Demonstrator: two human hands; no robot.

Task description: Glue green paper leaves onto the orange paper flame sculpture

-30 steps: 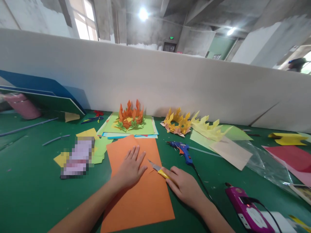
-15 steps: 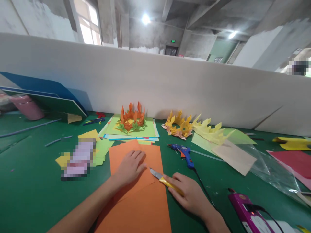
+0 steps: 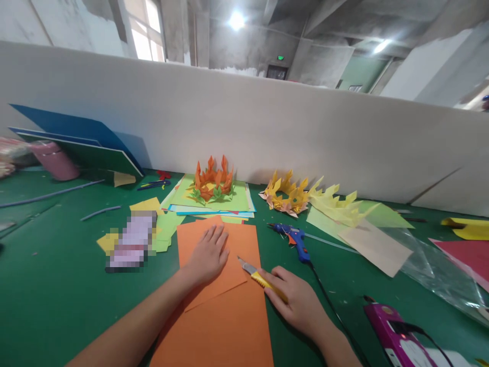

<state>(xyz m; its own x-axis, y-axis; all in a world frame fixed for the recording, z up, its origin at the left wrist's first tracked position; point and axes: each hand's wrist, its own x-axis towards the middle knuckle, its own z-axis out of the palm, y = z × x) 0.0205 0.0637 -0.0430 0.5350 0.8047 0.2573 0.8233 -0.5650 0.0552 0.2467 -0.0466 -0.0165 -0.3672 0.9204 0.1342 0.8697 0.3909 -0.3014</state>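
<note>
My left hand (image 3: 208,255) lies flat with fingers out on a loose piece of orange paper (image 3: 223,286), which rests on a larger orange sheet (image 3: 229,336). The lower edge of the upper piece runs at a slant. In my right hand (image 3: 294,295) is a yellow utility knife (image 3: 262,279), its blade out and pointing up and left over the orange paper. Whether the blade tip touches the paper, I cannot tell. Just right of the sheet lies a blue hot glue gun (image 3: 294,239) with a dark cord.
Behind the sheet, an orange paper crown (image 3: 214,186) sits on stacked coloured paper. Yellow paper crowns (image 3: 286,196) stand to its right. A purple power box (image 3: 393,326) is at lower right, a blurred phone-like object (image 3: 133,239) at left. A white partition (image 3: 244,122) rises behind the table.
My view has shifted slightly, moving the scene a little right and up. My left fingers have spread a little on the orange paper. The knife stays in my right hand.
</note>
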